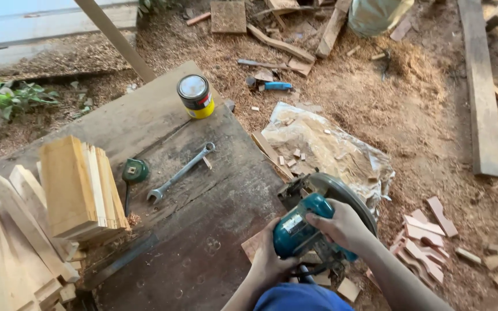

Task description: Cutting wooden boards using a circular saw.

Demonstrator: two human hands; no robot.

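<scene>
Both hands are clamped on a teal circular saw (309, 222) at the right edge of a workbench (203, 253): the right hand (341, 226) wraps over the top of the motor housing, fingers curled tight, and the left hand (269, 262) grips it from below and behind. The saw's grey metal blade guard (350, 198) arcs out past the bench edge, above a small wood offcut (253, 245) — how the blade meets it cannot be seen.

That bench is a dark, weathered board, scratched and stained, standing outdoors on ground thick with sawdust (410, 115). On it lie a steel combination wrench (181, 173), a round green tape measure (135, 170) and a yellow-and-black tin (195, 95) with a shiny lid. At the left, pale sawn wooden slats (82, 187) stand stacked on edge, with more fanned below. A crumpled clear plastic sheet (329, 150) full of shavings lies just beside the saw — reddish curved offcuts (425, 242) are scattered on the ground to the right. Rough planks (482, 86) lie further off, and green leaves (1, 101) show at far left.
</scene>
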